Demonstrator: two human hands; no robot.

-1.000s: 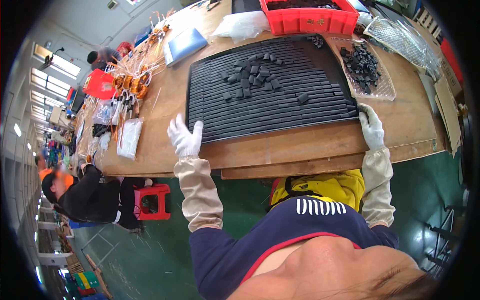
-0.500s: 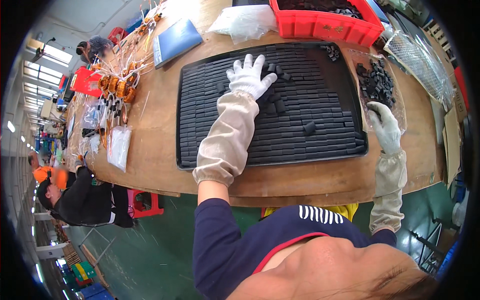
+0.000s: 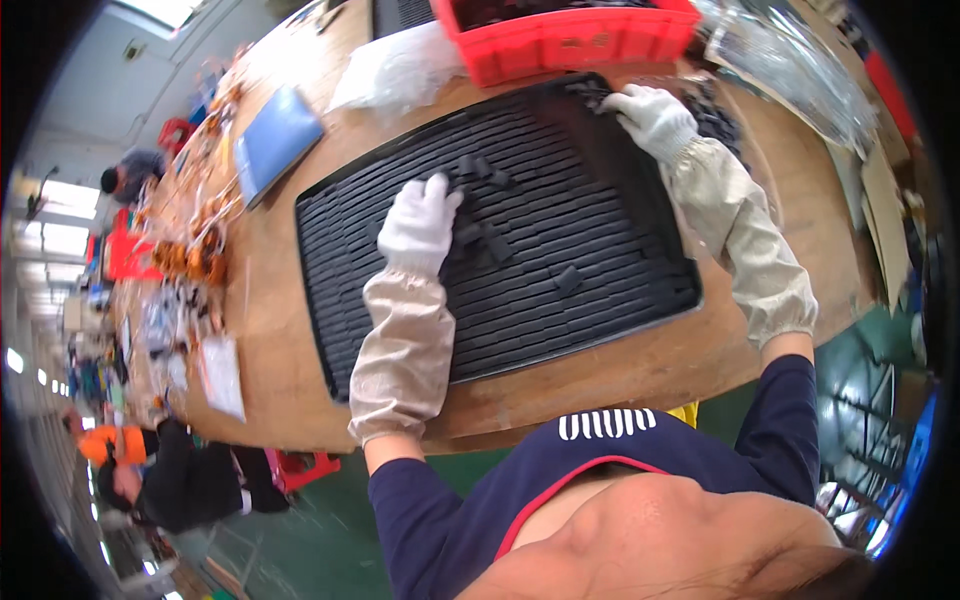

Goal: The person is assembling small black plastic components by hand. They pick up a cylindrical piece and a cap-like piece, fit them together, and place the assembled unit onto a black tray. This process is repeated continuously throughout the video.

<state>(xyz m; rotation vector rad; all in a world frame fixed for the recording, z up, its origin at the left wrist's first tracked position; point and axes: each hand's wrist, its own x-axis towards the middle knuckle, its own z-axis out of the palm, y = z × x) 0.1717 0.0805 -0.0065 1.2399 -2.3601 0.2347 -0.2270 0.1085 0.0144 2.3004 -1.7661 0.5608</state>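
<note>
Since half a second ago, the white-gloved left hand [image 3: 418, 225] has bunched beside loose black blocks [image 3: 497, 246] in a black rectangular tray [image 3: 643, 195] on the brown wooden table [image 3: 268, 350]; any pinch is hidden. A red plastic bin [image 3: 540, 55] with blurred dark marks holds black pieces [image 3: 495, 12]. The white-gloved right hand [image 3: 655, 120], curled, has reached the tray's far right corner, grip unclear.

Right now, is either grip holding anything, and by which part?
Cannot be told: left grip beside loose black pieces, right grip at the far right corner of the black tray; no clear hold shows.
</note>
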